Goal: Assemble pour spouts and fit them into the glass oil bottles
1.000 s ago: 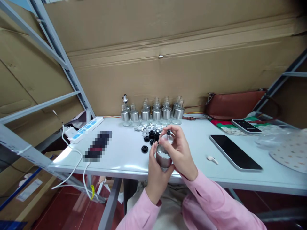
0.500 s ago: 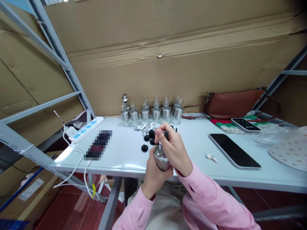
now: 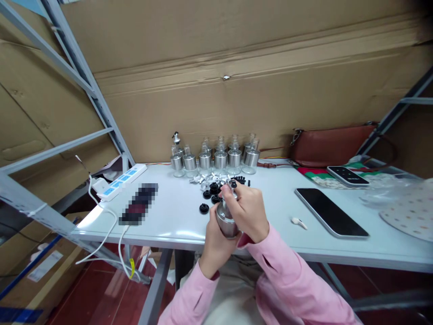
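A small glass bottle with a silver metal sleeve (image 3: 226,221) is held over the front edge of the white table (image 3: 169,216). My left hand (image 3: 214,241) is wrapped round its base from below. My right hand (image 3: 248,210) is closed over the bottle's top, its fingertips pinching a small black stopper (image 3: 233,184) at the neck. Just beyond my hands lie several loose black caps (image 3: 204,208) and small silver parts (image 3: 203,180). A row of similar silver-sleeved bottles (image 3: 220,160) stands at the back of the table.
A white power strip (image 3: 122,179) with cables lies at the left. A black phone (image 3: 330,206), a white earbud (image 3: 299,222), a remote (image 3: 347,176) and a brown bag (image 3: 329,145) are on the right. Cardboard and grey shelf rails surround the table.
My right hand has come down over the top of the bottle and pressed the black stopper onto its neck. The bottle has tilted and shifted slightly left and lower.
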Demonstrator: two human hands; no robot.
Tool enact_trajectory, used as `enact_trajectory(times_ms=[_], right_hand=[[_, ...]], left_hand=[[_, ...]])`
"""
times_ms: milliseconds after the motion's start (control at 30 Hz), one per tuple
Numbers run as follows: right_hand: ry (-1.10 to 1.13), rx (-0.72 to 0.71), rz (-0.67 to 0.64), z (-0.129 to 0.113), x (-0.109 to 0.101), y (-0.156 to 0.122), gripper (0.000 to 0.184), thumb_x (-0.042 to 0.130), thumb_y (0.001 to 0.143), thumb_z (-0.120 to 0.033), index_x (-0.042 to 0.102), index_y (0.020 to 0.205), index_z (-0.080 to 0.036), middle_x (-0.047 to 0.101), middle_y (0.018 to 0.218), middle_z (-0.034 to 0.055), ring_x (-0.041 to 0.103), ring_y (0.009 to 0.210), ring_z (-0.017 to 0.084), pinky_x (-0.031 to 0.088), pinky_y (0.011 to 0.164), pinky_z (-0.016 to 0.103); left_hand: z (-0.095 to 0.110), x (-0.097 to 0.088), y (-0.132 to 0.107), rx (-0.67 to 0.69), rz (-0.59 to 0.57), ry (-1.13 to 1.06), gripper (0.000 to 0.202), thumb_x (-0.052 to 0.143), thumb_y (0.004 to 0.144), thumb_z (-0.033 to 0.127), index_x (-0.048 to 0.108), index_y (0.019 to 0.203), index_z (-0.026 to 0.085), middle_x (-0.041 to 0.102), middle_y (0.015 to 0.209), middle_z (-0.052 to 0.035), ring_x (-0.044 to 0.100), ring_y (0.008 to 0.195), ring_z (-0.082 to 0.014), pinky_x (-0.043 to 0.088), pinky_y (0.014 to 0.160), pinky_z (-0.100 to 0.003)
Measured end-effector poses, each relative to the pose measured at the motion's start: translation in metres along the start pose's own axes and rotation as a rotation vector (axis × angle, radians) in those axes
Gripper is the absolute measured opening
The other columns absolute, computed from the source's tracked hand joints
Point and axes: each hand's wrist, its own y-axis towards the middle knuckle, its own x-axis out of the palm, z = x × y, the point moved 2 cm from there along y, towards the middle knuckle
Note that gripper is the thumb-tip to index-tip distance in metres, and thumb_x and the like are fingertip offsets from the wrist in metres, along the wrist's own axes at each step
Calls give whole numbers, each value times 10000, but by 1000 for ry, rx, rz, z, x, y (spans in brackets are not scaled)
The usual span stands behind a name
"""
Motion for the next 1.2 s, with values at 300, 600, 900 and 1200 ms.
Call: enact_trajectory(times_ms=[300,600,900,1200], right_hand=[[1042,271,-423,12,8,4,394,414,857,-476,599,678,-177,697,705,61,652,833,220,449,839,361],[1693,572,-354,2,16,2,341,472,813,-559,561,813,-230,692,985,31,588,1072,195,348,1010,414],[1829,531,-240,-5,14,4,326,505,801,-547,576,806,-229,667,888,2,610,966,160,448,917,346],[1943,683,-394,-4,14,-3,326,443,853,-511,554,815,-207,606,732,-22,602,655,98,517,679,255]], left_hand=[[4,-14,2,-114,-542,-391,562,753,471,177,504,972,126,579,761,-25,526,646,-131,395,601,-238],[-3,-6,-2,-325,-1101,-1356,692,615,508,603,534,1049,178,492,544,32,439,332,-82,275,398,-219],[-12,-3,1,-425,-1133,-1308,750,575,432,734,549,980,222,422,429,70,367,246,-84,230,402,-251],[-4,1,-12,-354,-1176,-1441,664,599,517,642,548,1021,213,462,454,62,360,227,-81,253,372,-243]])
